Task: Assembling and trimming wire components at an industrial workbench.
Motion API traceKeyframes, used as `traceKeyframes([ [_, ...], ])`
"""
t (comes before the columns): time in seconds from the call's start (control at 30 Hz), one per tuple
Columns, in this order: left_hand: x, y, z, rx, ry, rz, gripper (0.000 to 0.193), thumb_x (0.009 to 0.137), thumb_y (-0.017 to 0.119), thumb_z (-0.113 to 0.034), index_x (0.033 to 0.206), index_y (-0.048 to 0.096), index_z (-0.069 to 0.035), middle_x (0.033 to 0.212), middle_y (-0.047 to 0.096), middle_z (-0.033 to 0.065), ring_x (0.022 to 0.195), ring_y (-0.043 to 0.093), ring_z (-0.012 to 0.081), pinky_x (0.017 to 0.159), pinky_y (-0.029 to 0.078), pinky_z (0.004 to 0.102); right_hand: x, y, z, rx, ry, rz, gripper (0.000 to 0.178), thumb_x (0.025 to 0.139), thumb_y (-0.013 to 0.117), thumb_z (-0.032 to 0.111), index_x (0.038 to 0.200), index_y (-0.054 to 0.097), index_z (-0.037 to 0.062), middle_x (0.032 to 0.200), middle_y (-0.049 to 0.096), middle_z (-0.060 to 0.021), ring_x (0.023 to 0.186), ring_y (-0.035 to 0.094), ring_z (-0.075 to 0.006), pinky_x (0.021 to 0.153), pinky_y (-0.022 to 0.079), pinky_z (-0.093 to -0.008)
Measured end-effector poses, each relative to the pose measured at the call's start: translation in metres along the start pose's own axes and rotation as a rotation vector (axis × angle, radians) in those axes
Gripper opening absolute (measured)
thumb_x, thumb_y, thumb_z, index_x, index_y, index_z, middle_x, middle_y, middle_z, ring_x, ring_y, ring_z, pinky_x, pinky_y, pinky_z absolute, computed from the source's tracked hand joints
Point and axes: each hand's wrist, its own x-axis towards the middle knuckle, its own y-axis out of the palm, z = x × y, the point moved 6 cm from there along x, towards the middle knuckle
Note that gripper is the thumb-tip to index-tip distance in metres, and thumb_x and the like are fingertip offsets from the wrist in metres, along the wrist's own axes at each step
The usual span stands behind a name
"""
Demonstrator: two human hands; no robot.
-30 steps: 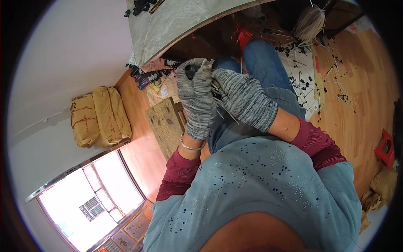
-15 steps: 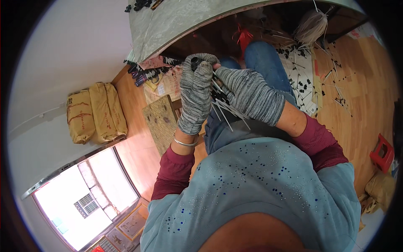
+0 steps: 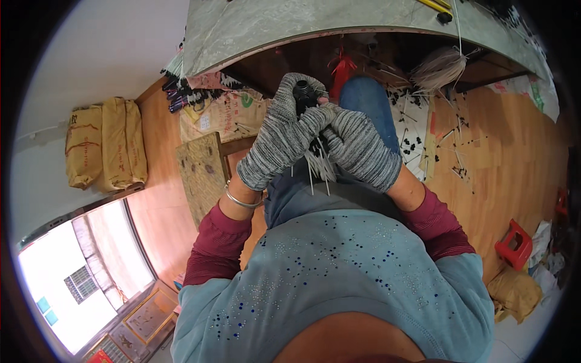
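Both my hands wear grey striped knit gloves and meet above my lap. My left hand (image 3: 279, 133) is closed around a black plastic piece (image 3: 304, 91) with a round, ringed end showing between thumb and fingers. My right hand (image 3: 362, 148) presses against it from the right, its fingers curled and partly hidden. Between the palms hangs a bundle of thin white sticks (image 3: 321, 164) with black ends, pointing down towards my lap. The gloves hide how the sticks meet the black piece.
A grey marble-patterned table (image 3: 272, 27) curves across the front. Below it hang a red tassel (image 3: 343, 69) and a pale strand bundle (image 3: 439, 68). A wooden stool (image 3: 200, 169) stands at left, brown sacks (image 3: 106, 145) beyond. Scattered sticks and black bits lie right, near a red stool (image 3: 513, 245).
My hands have drawn closer together, and the left has tilted so more of the black piece shows. The stick bundle now hangs more steeply. The whole view has shifted.
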Motion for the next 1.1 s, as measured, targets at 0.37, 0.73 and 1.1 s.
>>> traceKeyframes([
  [0.37,0.002,-0.011,0.005,0.08,0.048,-0.19,0.014,0.071,0.052,-0.003,0.084,0.046,-0.003,0.072,0.052,0.0027,0.063,0.048,0.0076,0.06,0.041,0.0199,0.005,0.011,-0.022,0.848,0.551,0.079,0.015,0.075,0.051,0.014,0.085,0.057,0.0033,0.069,0.057,-0.0101,0.064,0.054,-0.0226,0.059,0.043,-0.029],
  [0.73,0.009,-0.022,-0.001,0.175,0.088,-0.189,0.014,0.071,0.05,-0.004,0.084,0.046,-0.004,0.07,0.051,0.0031,0.057,0.045,0.0063,0.051,0.039,0.0186,0.052,-0.059,0.016,-0.09,-0.239,-0.218,0.02,0.072,0.054,0.023,0.083,0.057,0.0069,0.075,0.054,-0.0083,0.066,0.052,-0.0253,0.058,0.043,-0.0317],
  [1.1,0.004,-0.012,0.006,0.127,0.155,-0.162,0.015,0.069,0.05,-0.003,0.083,0.045,-0.005,0.061,0.042,0.002,0.051,0.038,0.0091,0.046,0.035,0.0226,0.056,-0.055,0.028,-0.277,-0.177,0.079,0.017,0.07,0.054,0.019,0.081,0.051,0.0058,0.075,0.051,-0.0095,0.071,0.051,-0.0257,0.062,0.042,-0.0319],
])
